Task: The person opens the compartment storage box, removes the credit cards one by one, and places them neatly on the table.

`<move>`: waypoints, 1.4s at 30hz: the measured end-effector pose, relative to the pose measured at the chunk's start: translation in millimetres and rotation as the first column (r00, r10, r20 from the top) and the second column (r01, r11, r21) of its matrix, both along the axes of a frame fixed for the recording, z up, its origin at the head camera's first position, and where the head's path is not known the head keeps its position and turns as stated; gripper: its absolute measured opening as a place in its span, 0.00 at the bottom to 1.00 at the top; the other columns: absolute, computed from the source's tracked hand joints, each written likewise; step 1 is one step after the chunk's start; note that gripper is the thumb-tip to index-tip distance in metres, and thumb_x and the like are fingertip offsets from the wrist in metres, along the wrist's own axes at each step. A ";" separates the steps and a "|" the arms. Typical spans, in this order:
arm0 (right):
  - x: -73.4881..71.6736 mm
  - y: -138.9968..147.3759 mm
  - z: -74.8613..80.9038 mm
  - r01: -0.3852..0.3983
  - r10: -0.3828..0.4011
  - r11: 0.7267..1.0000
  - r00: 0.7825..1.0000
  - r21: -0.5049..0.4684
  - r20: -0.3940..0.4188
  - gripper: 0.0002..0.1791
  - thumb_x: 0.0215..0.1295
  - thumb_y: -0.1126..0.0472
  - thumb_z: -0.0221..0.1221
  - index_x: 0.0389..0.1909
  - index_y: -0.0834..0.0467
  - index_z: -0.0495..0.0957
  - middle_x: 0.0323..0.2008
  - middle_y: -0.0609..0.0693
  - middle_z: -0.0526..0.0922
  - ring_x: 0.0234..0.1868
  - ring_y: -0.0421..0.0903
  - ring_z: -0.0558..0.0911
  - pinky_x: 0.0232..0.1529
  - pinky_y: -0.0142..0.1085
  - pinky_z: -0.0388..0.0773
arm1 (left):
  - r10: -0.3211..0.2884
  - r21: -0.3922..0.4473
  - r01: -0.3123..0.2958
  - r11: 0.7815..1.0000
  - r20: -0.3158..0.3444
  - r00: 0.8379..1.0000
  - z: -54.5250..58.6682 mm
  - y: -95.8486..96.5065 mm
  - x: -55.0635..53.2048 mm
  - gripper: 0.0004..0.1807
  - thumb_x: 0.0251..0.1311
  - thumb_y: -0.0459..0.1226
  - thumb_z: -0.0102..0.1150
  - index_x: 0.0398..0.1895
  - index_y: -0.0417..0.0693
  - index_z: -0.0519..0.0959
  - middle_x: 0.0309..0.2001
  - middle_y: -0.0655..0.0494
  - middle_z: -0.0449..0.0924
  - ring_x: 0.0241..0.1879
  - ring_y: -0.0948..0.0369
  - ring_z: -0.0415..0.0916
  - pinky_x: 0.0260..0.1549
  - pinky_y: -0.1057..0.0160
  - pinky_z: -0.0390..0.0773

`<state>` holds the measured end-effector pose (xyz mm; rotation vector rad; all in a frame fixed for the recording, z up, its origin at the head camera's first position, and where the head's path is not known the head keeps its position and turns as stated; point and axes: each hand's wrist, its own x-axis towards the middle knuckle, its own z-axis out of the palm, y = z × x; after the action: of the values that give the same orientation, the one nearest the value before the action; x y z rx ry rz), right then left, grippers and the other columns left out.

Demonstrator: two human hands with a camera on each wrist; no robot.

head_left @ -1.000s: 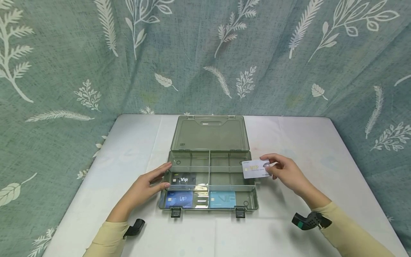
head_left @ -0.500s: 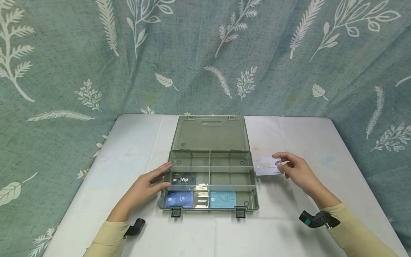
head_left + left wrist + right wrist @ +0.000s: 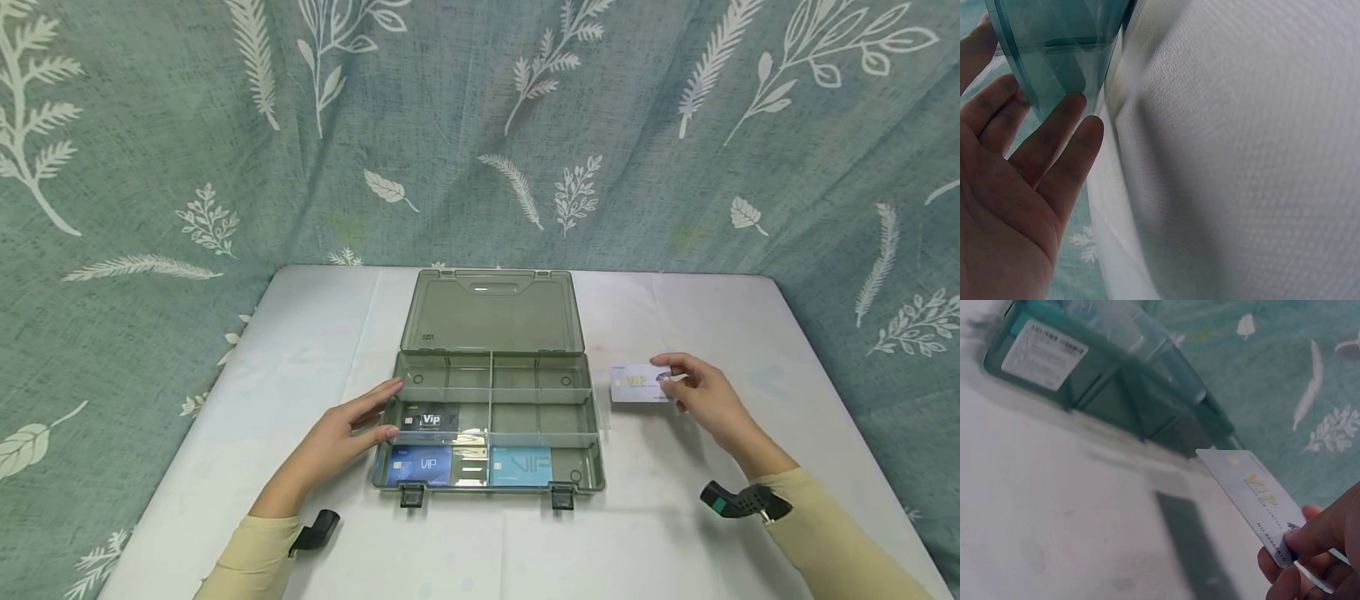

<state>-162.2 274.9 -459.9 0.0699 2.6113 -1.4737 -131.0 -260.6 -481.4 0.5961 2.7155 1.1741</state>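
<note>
My right hand (image 3: 703, 402) pinches a white VIP card (image 3: 637, 384) by its right end, thumb on top. In the right wrist view the card (image 3: 1249, 499) is held above the white cloth, casting a shadow. Left of it lies an open green see-through compartment box (image 3: 490, 417), apart from the card. My left hand (image 3: 347, 435) rests on the box's left side, fingers fairly straight. The left wrist view shows its fingers (image 3: 1054, 140) against the side wall. Inside lie a black Vip card (image 3: 430, 418), a blue VIP card (image 3: 420, 465) and a light blue card (image 3: 520, 466).
The lid (image 3: 491, 312) leans back behind the box. Two latches (image 3: 412, 496) hang at its front edge. A gold card (image 3: 470, 467) lies in the front left compartment. White cloth covers the table (image 3: 315, 333), and a leaf-patterned curtain (image 3: 450, 125) stands behind.
My right hand has moved right, carrying the white VIP card from over the box's right edge to beside it. The left hand and the box have stayed where they were.
</note>
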 end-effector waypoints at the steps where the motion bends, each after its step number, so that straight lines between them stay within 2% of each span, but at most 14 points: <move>1: -0.8 0.1 -1.5 0.007 -0.007 1.000 1.000 -0.002 0.006 0.20 0.73 0.69 0.55 0.65 0.62 0.73 0.53 0.62 0.73 0.35 0.46 0.73 0.27 0.35 0.77 | -0.001 0.001 0.001 1.000 0.000 1.000 -0.1 0.0 0.0 0.38 0.66 0.48 0.66 0.77 0.51 0.65 0.78 0.57 0.59 0.70 0.50 0.68 0.68 0.49 0.70; 6: -4.0 -0.7 -8.9 0.032 -0.032 0.999 0.999 0.000 0.019 0.21 0.73 0.70 0.55 0.65 0.63 0.73 0.53 0.62 0.73 0.34 0.46 0.72 0.26 0.33 0.75 | -0.003 0.007 0.003 1.000 0.002 1.000 -0.5 0.2 0.2 0.38 0.67 0.48 0.65 0.77 0.52 0.65 0.78 0.56 0.58 0.70 0.50 0.68 0.68 0.49 0.70; 11: -7.3 1.0 -20.3 0.038 -0.038 0.998 0.999 0.045 0.003 0.21 0.71 0.69 0.56 0.64 0.61 0.75 0.52 0.61 0.74 0.32 0.45 0.72 0.22 0.31 0.73 | 0.000 0.004 0.000 1.000 0.001 1.000 -0.6 0.6 0.7 0.38 0.67 0.48 0.65 0.78 0.52 0.65 0.78 0.56 0.58 0.70 0.49 0.68 0.68 0.48 0.69; 17: -9.3 2.2 -31.5 0.013 0.002 0.987 0.996 0.159 -0.089 0.19 0.69 0.69 0.59 0.61 0.60 0.78 0.50 0.62 0.79 0.34 0.48 0.76 0.23 0.30 0.76 | -0.002 -0.005 0.002 1.000 -0.003 1.000 0.2 1.1 0.8 0.38 0.67 0.48 0.65 0.78 0.52 0.65 0.78 0.55 0.58 0.70 0.48 0.67 0.69 0.46 0.68; 26: -9.4 -2.7 -35.5 0.036 0.026 0.952 0.980 0.305 -0.197 0.17 0.66 0.68 0.65 0.56 0.59 0.82 0.46 0.60 0.83 0.40 0.52 0.80 0.32 0.32 0.75 | -0.012 -0.007 0.012 1.000 -0.003 1.000 3.2 1.6 -0.5 0.38 0.67 0.47 0.65 0.78 0.51 0.65 0.78 0.52 0.59 0.71 0.48 0.67 0.68 0.48 0.69; 32: -8.1 -5.1 -37.9 0.042 0.046 0.940 0.967 0.337 -0.249 0.18 0.64 0.70 0.66 0.55 0.62 0.83 0.44 0.59 0.80 0.38 0.51 0.76 0.33 0.36 0.70 | -0.010 -0.014 0.010 1.000 0.001 1.000 4.3 2.0 -0.7 0.38 0.67 0.48 0.65 0.77 0.51 0.65 0.78 0.53 0.59 0.71 0.48 0.66 0.69 0.46 0.68; 37: -9.3 -6.8 -38.8 0.036 0.060 0.934 0.965 0.356 -0.256 0.18 0.64 0.70 0.66 0.55 0.63 0.83 0.47 0.60 0.79 0.38 0.51 0.76 0.34 0.38 0.70 | -0.004 -0.021 0.004 1.000 0.001 1.000 4.1 1.4 -0.3 0.38 0.67 0.48 0.65 0.78 0.52 0.65 0.78 0.53 0.59 0.71 0.47 0.65 0.70 0.44 0.67; 42: -10.5 -7.5 -40.1 0.025 0.069 0.931 0.967 0.364 -0.244 0.18 0.65 0.69 0.66 0.55 0.63 0.83 0.47 0.60 0.79 0.38 0.51 0.75 0.34 0.39 0.70 | -0.005 -0.021 0.005 1.000 -0.001 1.000 3.2 -0.1 0.0 0.38 0.67 0.47 0.65 0.78 0.51 0.64 0.78 0.53 0.59 0.70 0.48 0.67 0.68 0.47 0.69</move>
<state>-172.7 267.4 -500.0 -0.1169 3.0514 -1.0278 -131.1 -260.7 -478.2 0.6009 2.7214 1.1430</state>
